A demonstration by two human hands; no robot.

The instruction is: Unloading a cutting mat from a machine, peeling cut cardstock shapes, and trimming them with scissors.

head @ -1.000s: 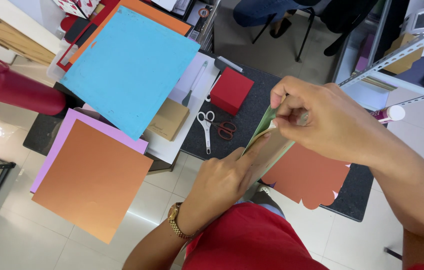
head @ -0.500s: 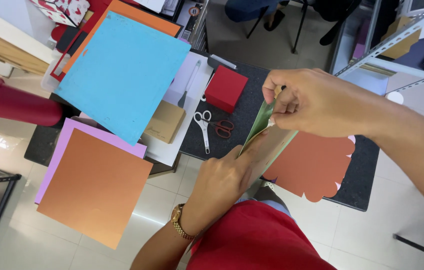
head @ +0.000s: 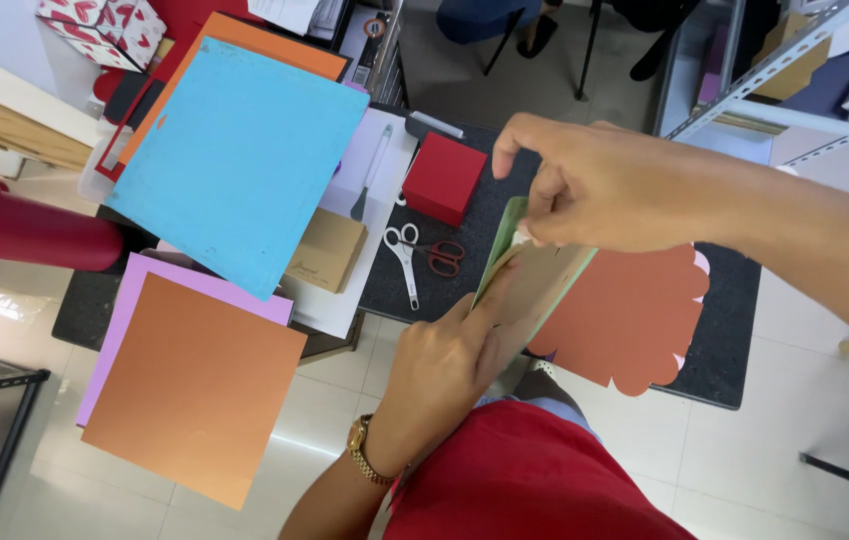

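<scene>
My left hand [head: 441,372], with a gold watch on its wrist, grips the lower end of a folded card, green outside and tan inside [head: 534,285]. My right hand [head: 594,185] pinches the card's upper edge from above. Both hands hold the card over the front of a dark table mat [head: 719,350]. Under the card lies a brown-orange sheet with a scalloped edge [head: 634,320]. Scissors with red and white handles [head: 419,255] lie on the mat just left of the card. A small red box [head: 442,178] stands behind the scissors.
A large blue sheet [head: 234,165] covers an orange one [head: 244,40] at the left. An orange-brown square [head: 194,385] lies on a lilac sheet [head: 134,290], overhanging the table edge. A small brown cardboard box [head: 324,250], a white sheet with a grey tool [head: 369,170], and a metal shelf frame [head: 774,65] are nearby.
My right hand has shifted left along the card's upper edge, and the view has moved slightly. My left hand keeps its grip on the lower end.
</scene>
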